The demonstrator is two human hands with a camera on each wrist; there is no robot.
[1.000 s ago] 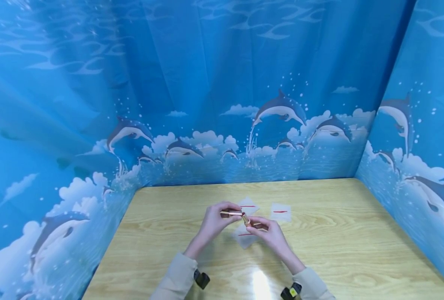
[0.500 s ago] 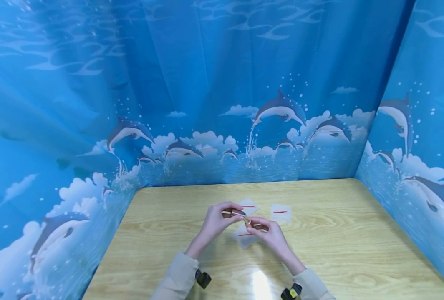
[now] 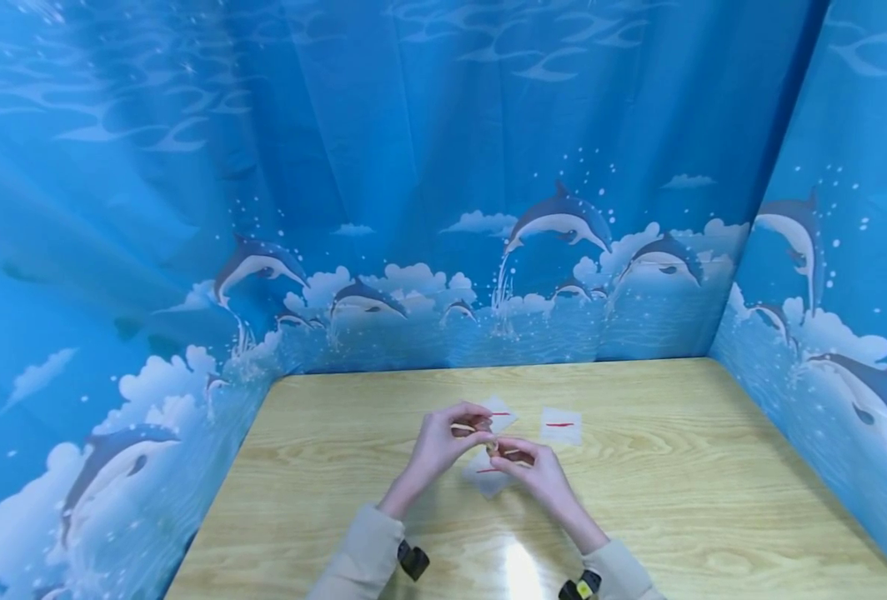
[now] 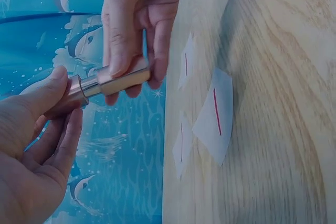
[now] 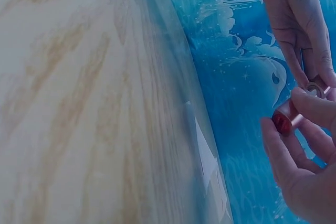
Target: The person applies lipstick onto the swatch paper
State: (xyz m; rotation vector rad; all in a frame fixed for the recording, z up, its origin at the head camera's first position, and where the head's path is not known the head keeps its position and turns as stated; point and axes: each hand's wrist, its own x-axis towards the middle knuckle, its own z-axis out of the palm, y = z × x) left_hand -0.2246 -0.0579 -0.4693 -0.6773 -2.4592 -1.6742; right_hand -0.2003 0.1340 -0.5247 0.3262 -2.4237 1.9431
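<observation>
In the head view my left hand [image 3: 439,440] and right hand [image 3: 539,473] meet over the table. My left hand grips the rose-gold lipstick cap [image 4: 69,99] between thumb and fingers. Thumb and fingers of my right hand pinch the lipstick base [image 4: 126,78], which has a red end visible in the right wrist view. Cap and base are lined up, with the shiny inner tube [image 4: 90,86] entering the cap's mouth and part of it still showing between them. The lipstick bullet is hidden inside the cap.
Several small white paper pieces lie on the wood-grain table [image 3: 676,483], each with a red streak: one piece [image 3: 561,435] to the right, another [image 3: 484,482] below the hands. A blue dolphin-print curtain [image 3: 413,208] encloses the table's back and sides.
My left hand has moved slightly right toward the right hand. The cap has swung from pointing across to line up with the base, covering the lipstick's tip. The right hand is nearly still.
</observation>
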